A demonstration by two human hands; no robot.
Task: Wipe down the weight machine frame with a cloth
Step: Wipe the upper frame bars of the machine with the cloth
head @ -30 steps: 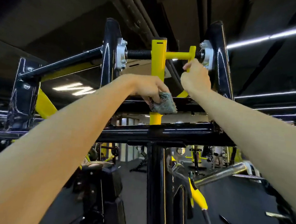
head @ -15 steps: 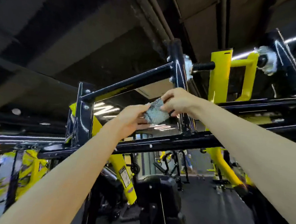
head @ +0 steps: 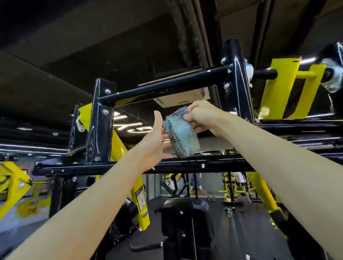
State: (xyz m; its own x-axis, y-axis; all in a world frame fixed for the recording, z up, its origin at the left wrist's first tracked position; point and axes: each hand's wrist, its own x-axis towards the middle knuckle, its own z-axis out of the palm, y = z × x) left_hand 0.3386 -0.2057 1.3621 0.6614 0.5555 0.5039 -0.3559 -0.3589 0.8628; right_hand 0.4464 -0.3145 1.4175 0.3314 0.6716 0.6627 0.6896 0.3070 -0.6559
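Note:
A folded grey-blue cloth (head: 181, 133) hangs in the air in front of the black weight machine frame (head: 184, 164). My right hand (head: 202, 116) pinches the cloth's top edge. My left hand (head: 156, 141) is spread with straight fingers just left of the cloth, palm toward it, fingertips near its lower edge. Both arms reach up and forward. The cloth sits above the frame's lower crossbar and below the upper black bar (head: 165, 85), touching neither.
Yellow machine arms (head: 278, 85) and a threaded shaft (head: 266, 73) sit at the upper right. A black upright plate (head: 100, 122) stands left of my hands. A black padded seat (head: 184, 216) is below. Other gym machines and dark floor lie beyond.
The cloth passed from my left hand to my right hand, and my left hand opened. The view swung left, away from the yellow post toward the left part of the frame.

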